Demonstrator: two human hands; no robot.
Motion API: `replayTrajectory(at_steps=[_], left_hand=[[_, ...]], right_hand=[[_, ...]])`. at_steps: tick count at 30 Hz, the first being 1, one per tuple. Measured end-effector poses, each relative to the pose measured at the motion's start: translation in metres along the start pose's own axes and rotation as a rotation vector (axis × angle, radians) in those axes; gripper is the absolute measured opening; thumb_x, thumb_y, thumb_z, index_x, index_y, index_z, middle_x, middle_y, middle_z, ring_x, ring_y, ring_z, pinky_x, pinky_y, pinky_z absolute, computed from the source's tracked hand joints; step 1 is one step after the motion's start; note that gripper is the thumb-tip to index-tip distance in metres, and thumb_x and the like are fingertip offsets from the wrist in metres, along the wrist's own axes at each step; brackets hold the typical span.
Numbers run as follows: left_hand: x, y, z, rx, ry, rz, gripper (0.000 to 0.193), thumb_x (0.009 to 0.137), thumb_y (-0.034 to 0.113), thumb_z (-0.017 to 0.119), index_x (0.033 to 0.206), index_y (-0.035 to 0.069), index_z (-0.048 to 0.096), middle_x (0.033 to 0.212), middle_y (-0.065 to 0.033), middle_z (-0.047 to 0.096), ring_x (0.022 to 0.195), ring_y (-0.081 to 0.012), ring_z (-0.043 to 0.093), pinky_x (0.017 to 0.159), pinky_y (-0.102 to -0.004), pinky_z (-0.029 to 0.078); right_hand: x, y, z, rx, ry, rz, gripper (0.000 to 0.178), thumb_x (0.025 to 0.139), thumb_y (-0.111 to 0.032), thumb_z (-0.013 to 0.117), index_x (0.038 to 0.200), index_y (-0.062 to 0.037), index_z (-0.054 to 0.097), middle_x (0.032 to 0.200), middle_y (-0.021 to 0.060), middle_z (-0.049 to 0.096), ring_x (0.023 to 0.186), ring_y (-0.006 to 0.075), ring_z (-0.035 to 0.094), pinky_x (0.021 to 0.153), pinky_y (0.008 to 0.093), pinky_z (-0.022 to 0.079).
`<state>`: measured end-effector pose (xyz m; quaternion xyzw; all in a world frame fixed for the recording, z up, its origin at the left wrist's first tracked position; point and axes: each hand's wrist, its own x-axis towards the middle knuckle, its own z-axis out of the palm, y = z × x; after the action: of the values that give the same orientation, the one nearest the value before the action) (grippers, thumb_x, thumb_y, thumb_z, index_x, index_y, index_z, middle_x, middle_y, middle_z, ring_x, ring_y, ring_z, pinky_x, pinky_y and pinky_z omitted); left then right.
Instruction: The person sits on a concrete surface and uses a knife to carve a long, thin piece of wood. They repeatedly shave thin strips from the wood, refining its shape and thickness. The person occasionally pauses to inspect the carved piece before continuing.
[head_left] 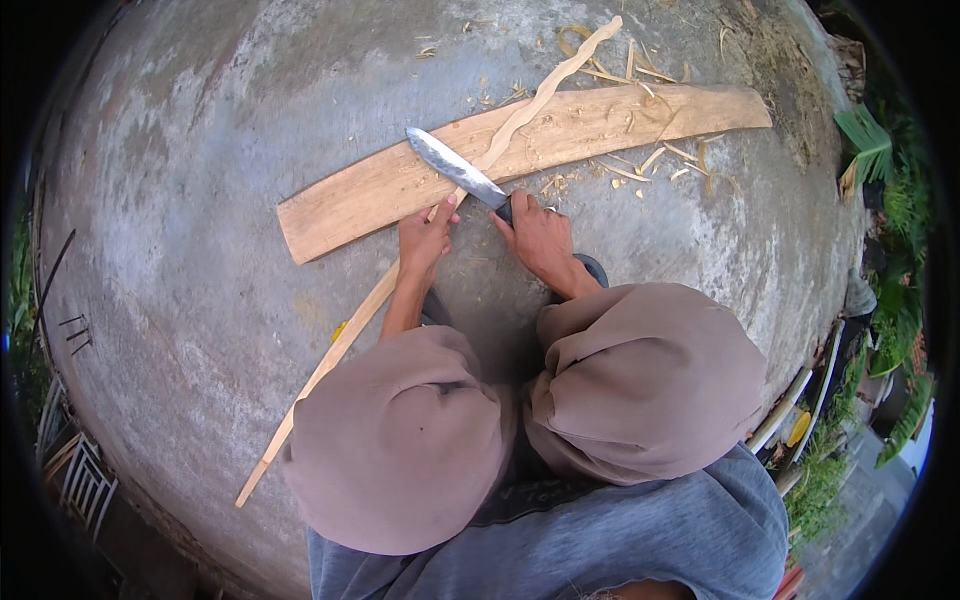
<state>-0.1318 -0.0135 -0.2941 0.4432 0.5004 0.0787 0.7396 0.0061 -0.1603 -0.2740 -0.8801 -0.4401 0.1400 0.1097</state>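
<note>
My left hand (424,240) grips a long thin wooden strip (340,345) that runs from the lower left up across a flat wooden plank (380,190) to a wavy far end at the top. My right hand (540,240) holds the dark handle of a large knife (455,165). Its grey blade points up and left and lies over the strip where the strip crosses the plank. Both hands sit close together just below the plank's near edge. Loose brown sleeves cover my forearms.
The plank lies on a rough grey concrete floor (200,250). Wood shavings (640,160) are scattered over and around the plank's right end. Green plants (890,200) line the right edge, with poles (800,400) below them. Wooden frames (80,480) lie at the lower left.
</note>
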Motion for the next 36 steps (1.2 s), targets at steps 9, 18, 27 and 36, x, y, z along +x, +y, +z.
replayTrajectory(at_steps=[9,18,27,36], left_hand=[[0.0,0.002,0.004,-0.012,-0.017,-0.026,0.042,0.096,0.04,0.079,0.089,0.0,0.068,0.061,0.0071,0.043,0.047,-0.004,0.035,0.045,-0.0241,0.029],[0.005,0.0,0.005,-0.013,-0.025,-0.055,0.045,0.095,0.043,0.079,0.09,0.001,0.067,0.061,0.0091,0.039,0.047,-0.0038,0.033,0.045,-0.0238,0.029],[0.004,-0.001,0.001,-0.014,-0.012,-0.029,0.038,0.097,0.036,0.079,0.098,-0.001,0.071,0.07,0.0007,0.057,0.05,-0.0054,0.04,0.044,-0.0243,0.033],[0.001,-0.001,0.0,0.021,0.02,-0.002,0.041,0.097,0.04,0.078,0.095,0.0,0.069,0.066,0.0053,0.047,0.049,-0.0042,0.036,0.045,-0.0244,0.031]], right_hand=[[0.01,0.033,-0.025,1.283,-0.193,0.501,0.054,0.106,-0.054,0.057,0.113,-0.0004,0.057,0.08,0.0061,0.063,0.056,0.0144,0.062,0.054,0.0292,0.054],[-0.001,0.024,-0.005,0.899,-0.242,0.413,0.06,0.099,-0.055,0.068,0.106,0.0045,0.063,0.067,0.0091,0.065,0.053,0.0169,0.064,0.051,0.0333,0.053],[0.011,0.026,0.004,0.578,-0.132,0.202,0.049,0.102,-0.047,0.068,0.097,0.0007,0.062,0.062,0.0063,0.061,0.05,0.0163,0.062,0.048,0.0341,0.05],[0.013,0.012,-0.013,0.825,-0.267,0.349,0.052,0.1,-0.047,0.068,0.098,0.0048,0.063,0.061,0.0102,0.063,0.052,0.0179,0.066,0.049,0.0336,0.051]])
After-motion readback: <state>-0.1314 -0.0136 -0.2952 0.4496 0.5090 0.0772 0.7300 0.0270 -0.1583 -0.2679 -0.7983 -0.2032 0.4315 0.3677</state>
